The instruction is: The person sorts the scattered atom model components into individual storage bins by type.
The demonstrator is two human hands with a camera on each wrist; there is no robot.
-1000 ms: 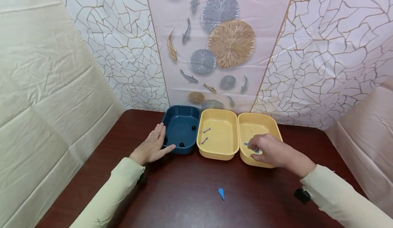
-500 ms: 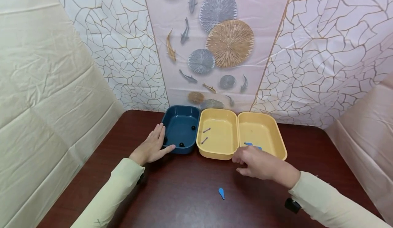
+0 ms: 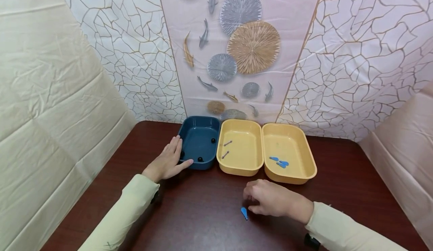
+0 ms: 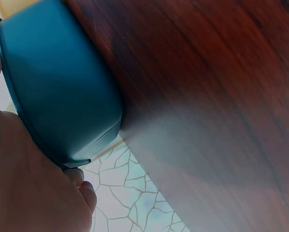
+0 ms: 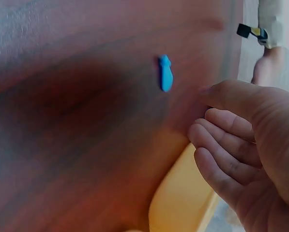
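My right hand (image 3: pixel 270 198) is over the table just right of a small blue teardrop-shaped piece (image 3: pixel 244 213), which looks like a deflated balloon. In the right wrist view its fingers (image 5: pixel 221 145) are loosely bent, hold nothing and stay apart from the piece (image 5: pixel 166 75). My left hand (image 3: pixel 165 160) rests along the left side of the dark blue tray (image 3: pixel 199 121), fingers straight, thumb by the front corner. Against that tray's rim (image 4: pixel 18 106) the left wrist view shows the hand touching. Several similar blue pieces (image 3: pixel 283 163) lie in the right yellow tray (image 3: pixel 309 149).
The middle yellow tray (image 3: pixel 240 170) holds two small purple bar-shaped pieces (image 3: pixel 225 154). Black balls (image 3: pixel 200 159) sit in the dark blue tray. All three trays stand side by side at the back of the dark wood table (image 3: pixel 203 213), before a patterned cloth (image 3: pixel 152 55).
My right hand has come out of the right yellow tray, leftward and toward the front, to near the loose blue piece. The pieces in that tray are now uncovered. My left hand stays put.
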